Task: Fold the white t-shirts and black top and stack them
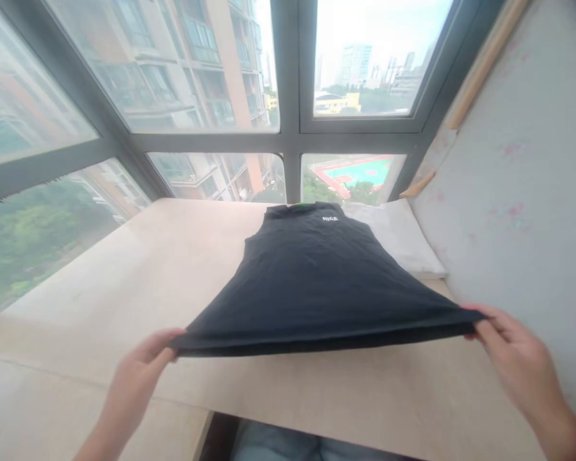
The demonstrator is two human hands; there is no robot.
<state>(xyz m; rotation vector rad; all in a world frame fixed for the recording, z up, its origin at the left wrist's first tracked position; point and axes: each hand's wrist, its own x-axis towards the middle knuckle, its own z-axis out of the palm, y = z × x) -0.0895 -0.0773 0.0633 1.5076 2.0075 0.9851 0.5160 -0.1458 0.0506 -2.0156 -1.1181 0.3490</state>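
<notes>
A black sleeveless shirt (312, 282) lies spread over a pale wooden surface, its neck toward the window and its hem toward me. White letters reading "NICE" show near the neckline, and a bit of green is at the collar. My left hand (146, 362) pinches the left corner of the hem, while my right hand (513, 346) grips the right corner. Between them the hem is stretched nearly straight, and it looks raised a little off the surface.
The pale wooden tabletop (125, 275) reaches the grey window frame (292, 128). Beyond the shirt's right shoulder lies a white sheet-like item (403, 237). A flowered wall (523, 192) borders the right side. Legs in grey-blue cloth (278, 442) show below the front edge.
</notes>
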